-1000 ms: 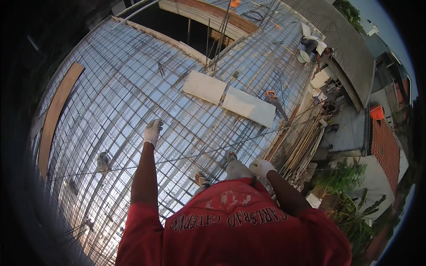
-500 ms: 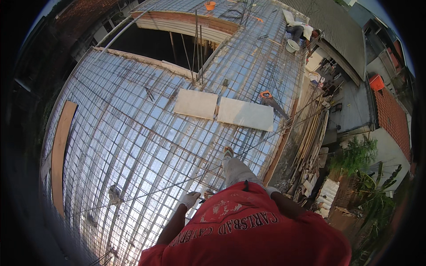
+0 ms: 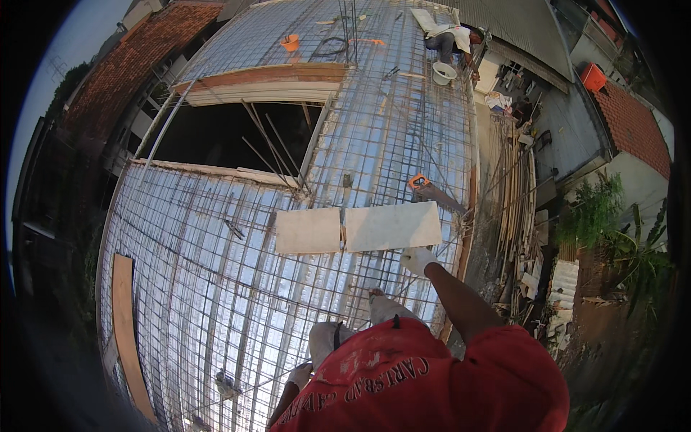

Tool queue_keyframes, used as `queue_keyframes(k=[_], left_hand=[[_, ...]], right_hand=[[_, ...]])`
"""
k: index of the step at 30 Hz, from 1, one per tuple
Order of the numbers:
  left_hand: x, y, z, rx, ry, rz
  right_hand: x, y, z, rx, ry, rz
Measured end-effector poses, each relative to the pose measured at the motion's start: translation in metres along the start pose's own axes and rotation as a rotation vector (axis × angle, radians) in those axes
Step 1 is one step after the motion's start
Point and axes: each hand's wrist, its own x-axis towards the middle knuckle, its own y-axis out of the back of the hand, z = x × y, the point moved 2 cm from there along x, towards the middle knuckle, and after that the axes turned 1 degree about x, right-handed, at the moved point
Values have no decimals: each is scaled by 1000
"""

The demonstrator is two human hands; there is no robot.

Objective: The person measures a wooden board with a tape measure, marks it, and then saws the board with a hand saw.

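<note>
My right hand, in a white glove, reaches forward by the lower edge of a pale flat panel. Its fingers look loosely bent with nothing visible in them; whether they touch the panel cannot be made out. A second pale panel lies just left of the first, both flat on the rebar grid. Low beside my left thigh is my left hand, also gloved, its fingers mostly hidden. An orange-handled handsaw rests beyond the right panel, near the roof's right edge.
A large dark opening with upright bars lies ahead on the left. Another person crouches at the far right beside a pale bucket. Pliers, an orange bucket and a wooden plank lie about. The right edge drops off.
My right arm has swung forward into view toward the panel, while my left hand has drawn back beside my thigh. My legs have shifted, and the scene has moved down in view.
</note>
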Motion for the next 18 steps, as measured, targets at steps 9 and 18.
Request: queue_keyframes(k=[9,18], left_hand=[[37,112,90,304,-255,-32],[205,321,82,1210,-1064,230]], right_hand=[[-20,-45,53,122,-255,79],[-147,-229,38,-11,-464,-416]])
